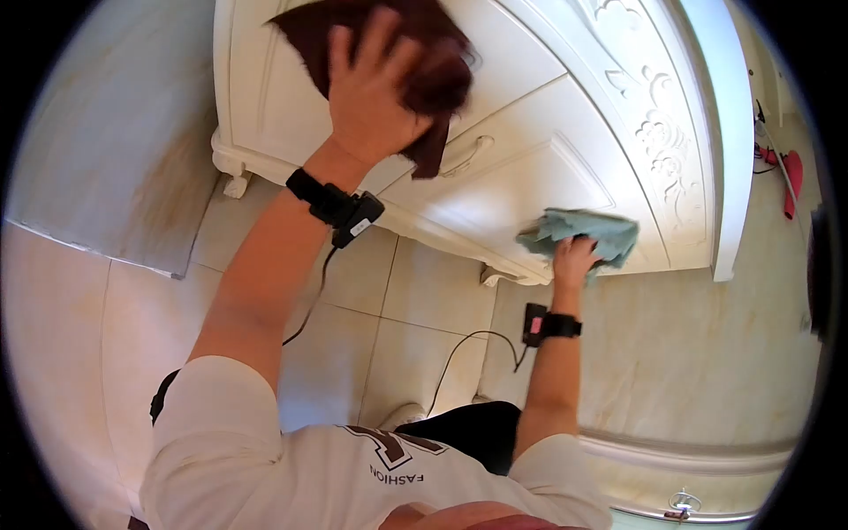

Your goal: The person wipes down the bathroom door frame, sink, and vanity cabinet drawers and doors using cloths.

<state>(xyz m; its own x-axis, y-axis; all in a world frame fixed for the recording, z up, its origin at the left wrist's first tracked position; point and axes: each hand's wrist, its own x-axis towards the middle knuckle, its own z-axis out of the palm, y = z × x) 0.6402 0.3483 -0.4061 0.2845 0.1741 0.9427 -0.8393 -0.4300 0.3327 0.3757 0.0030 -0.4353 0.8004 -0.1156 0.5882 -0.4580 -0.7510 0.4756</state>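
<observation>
My left hand presses a dark brown cloth against the front of a white cabinet, near its upper left. Its fingers are spread over the fabric, and part of the cloth bunches beside them; motion blurs it slightly. Lower on the same cabinet, to the right, my right hand grips a pale green cloth. That cloth lies crumpled against a panel close to the bottom edge. A curved handle sits between the two hands.
Carved flower trim runs along the cabinet's right side. Short feet hold it above the tiled floor. Cables hang from black wrist devices. A red object lies at far right. A grey panel is at left.
</observation>
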